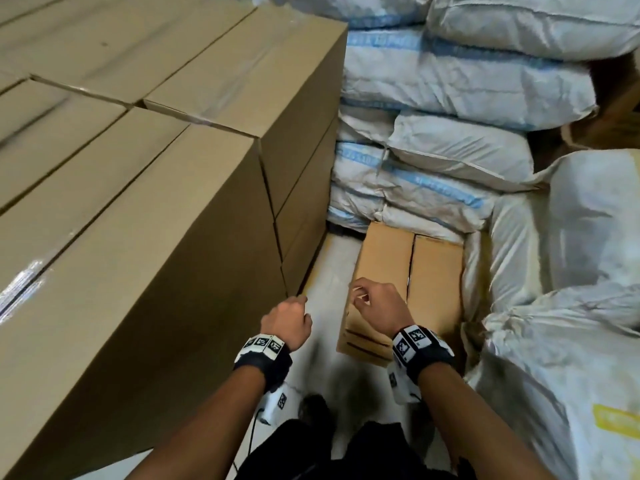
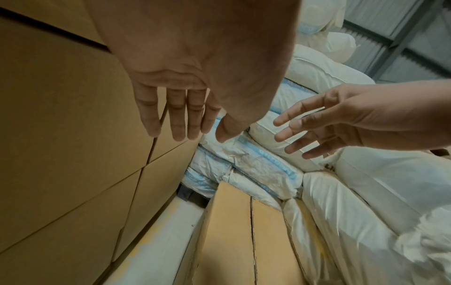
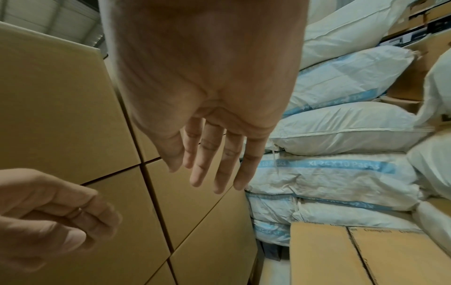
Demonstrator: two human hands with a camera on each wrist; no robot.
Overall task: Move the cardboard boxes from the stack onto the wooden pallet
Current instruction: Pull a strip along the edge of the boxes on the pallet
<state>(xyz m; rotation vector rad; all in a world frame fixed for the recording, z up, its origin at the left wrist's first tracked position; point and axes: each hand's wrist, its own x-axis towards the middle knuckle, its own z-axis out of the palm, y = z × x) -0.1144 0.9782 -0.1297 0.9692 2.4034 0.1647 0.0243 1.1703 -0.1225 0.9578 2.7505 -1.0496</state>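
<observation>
Head view: the left hand [image 1: 289, 323] is hanging in the air just beside the lower corner of the stack of cardboard boxes [image 1: 145, 209], fingers loosely bent and gripping nothing; whether the fingertips are touching the cardboard cannot be told. The right hand [image 1: 375, 308] is hovering above a low cardboard box [image 1: 401, 271] sitting on the pale floor [image 1: 329, 271], fingers relaxed and slightly curled, empty. This low box is lying between the stack on the left and white woven sacks [image 1: 450, 81] at the back and right; its top flaps are meeting at a dark centre seam. Marker-printed wristbands [image 1: 415, 344] are sitting on both wrists. No wooden pallet is showing in this view.

Left wrist view: the left hand [image 2: 195, 77] is reaching forward with fingers [image 2: 178, 119] straight and close together, palm free, alongside the brown wall of the stack [image 2: 61, 135]. The right hand [image 2: 341, 123] is entering from the right, fingers spread, holding nothing. The low box [image 2: 231, 231] is lying below, with the sacks [image 2: 366, 202] pressing against its right side.

Right wrist view: the right hand [image 3: 207, 86] is extending with fingers [image 3: 202, 165] nearly straight, empty. The left hand [image 3: 56, 212] is showing at lower left, fingers loosely curled, empty. Sacks [image 3: 341, 173] with blue printed bands are piled behind the low box [image 3: 354, 254].
</observation>
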